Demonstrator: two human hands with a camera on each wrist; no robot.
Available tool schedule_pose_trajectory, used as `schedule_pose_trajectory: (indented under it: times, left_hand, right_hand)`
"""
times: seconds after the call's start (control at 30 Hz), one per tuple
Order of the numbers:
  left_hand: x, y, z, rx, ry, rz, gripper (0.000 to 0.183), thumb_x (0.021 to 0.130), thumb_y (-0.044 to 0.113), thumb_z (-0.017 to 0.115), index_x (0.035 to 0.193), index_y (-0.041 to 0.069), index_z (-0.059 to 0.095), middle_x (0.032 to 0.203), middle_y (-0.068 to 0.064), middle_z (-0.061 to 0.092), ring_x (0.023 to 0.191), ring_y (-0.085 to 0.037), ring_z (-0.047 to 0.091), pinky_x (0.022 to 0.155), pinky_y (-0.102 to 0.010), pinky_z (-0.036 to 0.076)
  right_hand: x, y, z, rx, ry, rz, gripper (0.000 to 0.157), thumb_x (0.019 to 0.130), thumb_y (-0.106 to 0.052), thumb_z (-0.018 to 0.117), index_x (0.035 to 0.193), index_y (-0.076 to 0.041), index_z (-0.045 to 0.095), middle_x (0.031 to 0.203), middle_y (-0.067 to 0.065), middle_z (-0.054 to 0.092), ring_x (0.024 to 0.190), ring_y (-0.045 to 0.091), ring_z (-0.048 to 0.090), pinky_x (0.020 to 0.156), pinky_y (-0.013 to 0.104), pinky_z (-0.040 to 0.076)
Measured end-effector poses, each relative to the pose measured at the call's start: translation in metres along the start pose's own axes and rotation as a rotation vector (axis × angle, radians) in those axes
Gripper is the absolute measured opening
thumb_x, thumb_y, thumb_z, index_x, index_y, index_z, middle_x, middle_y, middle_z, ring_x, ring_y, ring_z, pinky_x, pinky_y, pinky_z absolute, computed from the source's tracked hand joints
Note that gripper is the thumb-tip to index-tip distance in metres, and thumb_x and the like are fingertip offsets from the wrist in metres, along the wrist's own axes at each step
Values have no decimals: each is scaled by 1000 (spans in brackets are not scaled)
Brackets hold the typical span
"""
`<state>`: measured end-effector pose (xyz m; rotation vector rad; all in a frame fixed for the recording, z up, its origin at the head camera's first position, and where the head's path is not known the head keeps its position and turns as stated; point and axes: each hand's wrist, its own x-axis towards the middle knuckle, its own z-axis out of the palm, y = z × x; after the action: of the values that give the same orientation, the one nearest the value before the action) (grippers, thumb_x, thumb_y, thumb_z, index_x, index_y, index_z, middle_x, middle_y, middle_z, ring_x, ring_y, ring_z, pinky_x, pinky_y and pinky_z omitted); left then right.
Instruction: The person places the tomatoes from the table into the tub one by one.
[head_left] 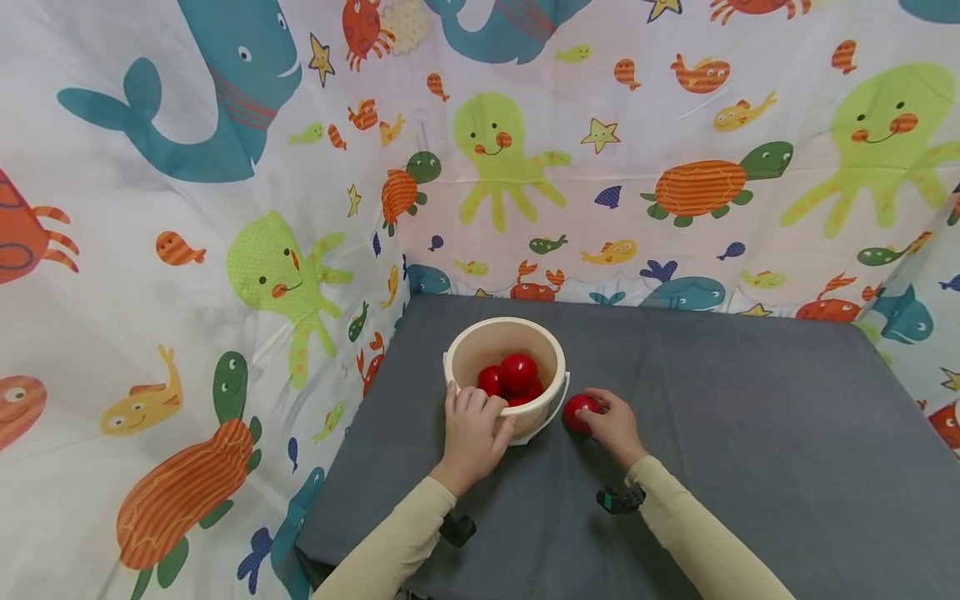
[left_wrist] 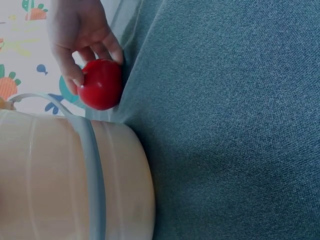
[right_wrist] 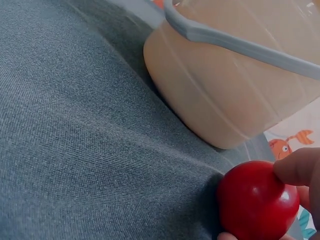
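Note:
A cream bucket (head_left: 551, 350) with a pale handle (left_wrist: 92, 165) stands upright on the grey cloth, with several shiny red apples (head_left: 518, 372) inside. My left hand (head_left: 474, 433) grips its near rim, fingers over the edge and thumb outside; the left wrist view shows only the bucket's side, not that hand. Just right of the bucket, my right hand (head_left: 617, 427) holds another red apple (right_wrist: 257, 200) between thumb and fingers. That apple is low, at the cloth; whether it still touches the cloth I cannot tell.
Dark grey cloth (head_left: 735, 433) covers the table and stretches far to the right. A white curtain with printed sea animals (head_left: 570, 208) hangs behind and along the left side. Both wrists wear small black devices (head_left: 621, 500).

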<state>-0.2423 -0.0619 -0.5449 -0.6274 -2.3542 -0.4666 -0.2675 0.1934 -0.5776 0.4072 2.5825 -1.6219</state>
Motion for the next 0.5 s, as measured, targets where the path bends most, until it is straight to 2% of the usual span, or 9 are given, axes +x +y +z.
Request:
schedule_pose_trajectory:
  times: [0.5]
  left_hand:
    - [-1, 0, 0, 0, -21, -8, 19, 92, 37, 63, 96, 19, 66, 93, -5, 63, 105, -25, 55, 112, -67, 35]
  right_hand:
    - [0, 2, -1, 24, -8, 4, 48, 92, -18, 68, 137, -7, 59, 138, 27, 58, 113, 37, 60, 77, 34, 62]
